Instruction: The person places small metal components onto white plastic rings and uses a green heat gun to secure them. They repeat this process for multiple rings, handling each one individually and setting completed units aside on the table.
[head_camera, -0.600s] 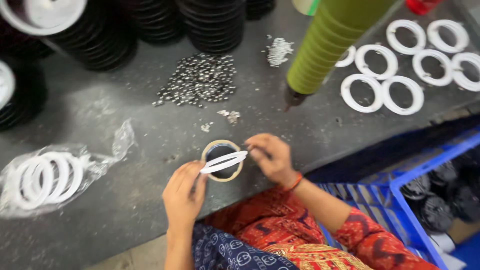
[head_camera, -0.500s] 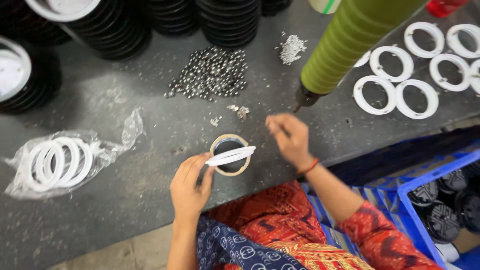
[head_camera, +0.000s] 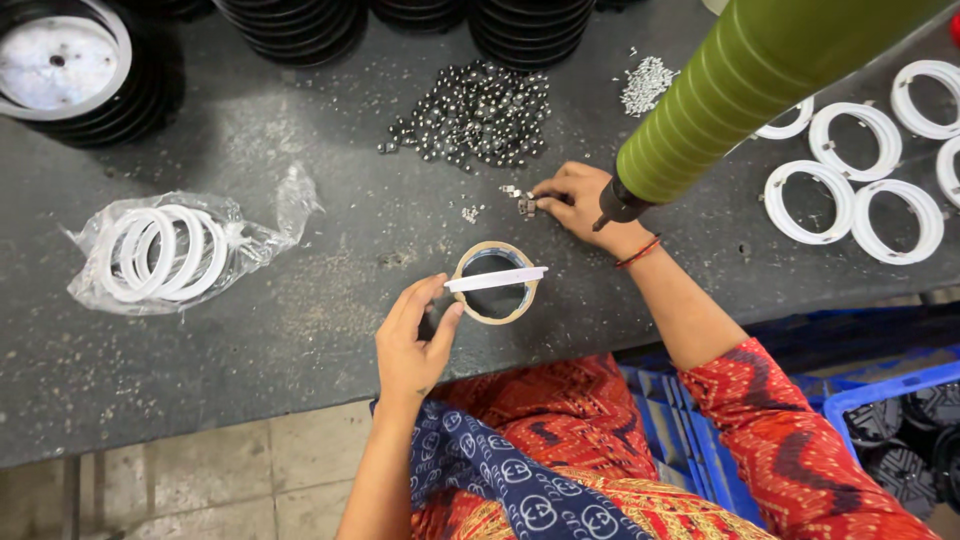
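My left hand (head_camera: 410, 345) pinches a white ring (head_camera: 496, 279) edge-on over the tan ring (head_camera: 492, 283) at mid-frame. My right hand (head_camera: 580, 200), fingers closed, picks at small metal bits (head_camera: 520, 200) (below the ball pile (head_camera: 475, 112)). Fitting them needs a steady pinch.

The green tube (head_camera: 745, 90) hides part of the right hand (head_camera: 580, 205), whose pinched bits (head_camera: 524, 204) are too small to tell.
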